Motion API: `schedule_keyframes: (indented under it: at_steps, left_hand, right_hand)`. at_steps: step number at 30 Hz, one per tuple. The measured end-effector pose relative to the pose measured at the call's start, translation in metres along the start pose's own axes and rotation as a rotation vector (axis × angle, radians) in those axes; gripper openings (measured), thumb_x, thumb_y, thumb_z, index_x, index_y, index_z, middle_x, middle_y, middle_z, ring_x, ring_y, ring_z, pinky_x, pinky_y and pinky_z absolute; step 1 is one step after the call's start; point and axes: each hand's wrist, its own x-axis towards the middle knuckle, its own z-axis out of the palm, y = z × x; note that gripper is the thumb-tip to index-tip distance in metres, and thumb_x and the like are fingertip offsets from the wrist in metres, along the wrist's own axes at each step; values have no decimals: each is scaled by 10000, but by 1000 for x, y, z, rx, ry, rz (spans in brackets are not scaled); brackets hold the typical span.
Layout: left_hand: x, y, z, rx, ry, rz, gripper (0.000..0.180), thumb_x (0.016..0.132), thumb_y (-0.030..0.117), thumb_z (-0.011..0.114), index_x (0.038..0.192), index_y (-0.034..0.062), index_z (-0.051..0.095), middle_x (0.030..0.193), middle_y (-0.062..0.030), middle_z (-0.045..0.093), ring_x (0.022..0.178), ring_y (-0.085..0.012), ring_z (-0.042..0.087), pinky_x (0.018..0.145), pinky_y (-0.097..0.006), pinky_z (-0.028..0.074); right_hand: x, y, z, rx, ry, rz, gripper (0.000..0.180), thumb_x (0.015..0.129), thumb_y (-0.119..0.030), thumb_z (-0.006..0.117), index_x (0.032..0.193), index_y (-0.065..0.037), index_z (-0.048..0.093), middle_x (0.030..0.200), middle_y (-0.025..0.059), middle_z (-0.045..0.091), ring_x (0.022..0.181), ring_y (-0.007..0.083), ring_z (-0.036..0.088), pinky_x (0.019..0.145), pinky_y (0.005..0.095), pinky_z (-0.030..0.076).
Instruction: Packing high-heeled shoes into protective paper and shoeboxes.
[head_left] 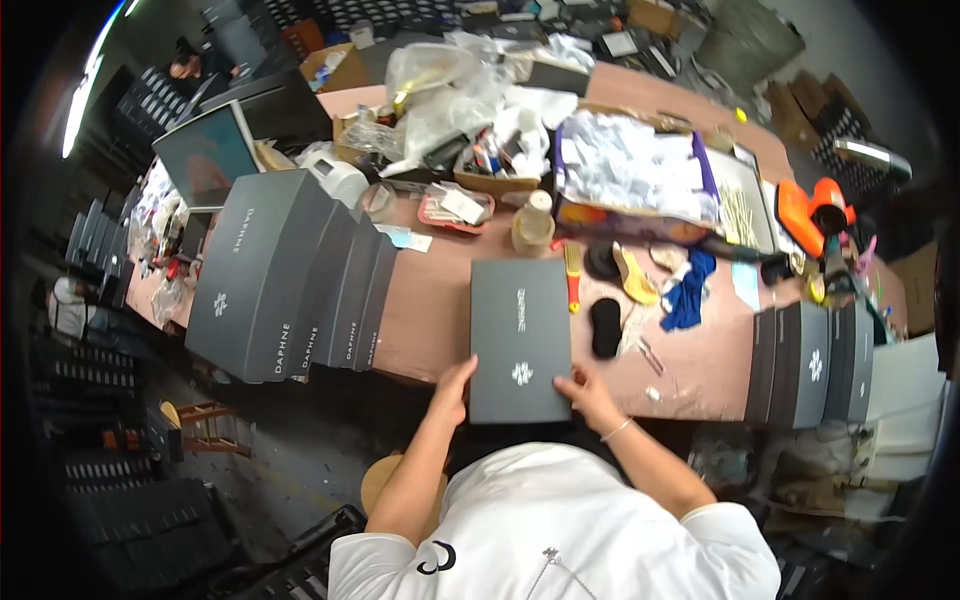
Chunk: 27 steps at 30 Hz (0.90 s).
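A dark grey lidded shoe box (520,330) with white print lies in front of me, its near end reaching over the table's front edge. My left hand (455,388) grips its left side near the close corner. On the opposite side, my right hand (592,396) holds the near right edge, with the thumb resting on the lid. The box's contents are hidden. Just right of the box lie a red and yellow brush (572,280), a black oval pad (606,328) and a yellow shoe-shaped piece (636,276).
Stacked grey shoe boxes (265,280) stand at the left, and more boxes (800,365) at the right edge. Behind are a carton of white paper (635,165), a capped bottle (533,225), a red tray (456,208) and a blue cloth (690,292). Another person (190,68) is far left.
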Motion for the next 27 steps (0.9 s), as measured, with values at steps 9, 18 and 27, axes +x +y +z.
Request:
schedule_keyframes:
  at_steps: [9,18,27]
  left_hand:
    - [-19,89,-22,610,-91,654,824,820,388,724,1426,14,309,1426,-189,375,1299,-323,396,1055,-479,316]
    - [-13,154,-49,1203,-67,735,866,737,34,590,1493,107,174,1367,-262,421,1265,-403,427,1044,-422,368]
    - [-13,119,-27,1129,-154,1017,500,797,61,627,1278,1,506,1334,-213,461,1272,-361,406,1074,-427,328]
  right_hand:
    - [-38,-64,76,238,236,-403,805,843,-187,703,1446,33,216,1169,165,598,986,211,624,856,308,506]
    - [-27,-56,107,-620,266,-691,632,809,-160,692,1366,-38,418,1196,228,543,1082,389,531,925,423,446]
    - [46,-55,62,-1345,516,-463,492,743,-188,667,1214,-99,558,973,142,601,905,321,561,763,444,429]
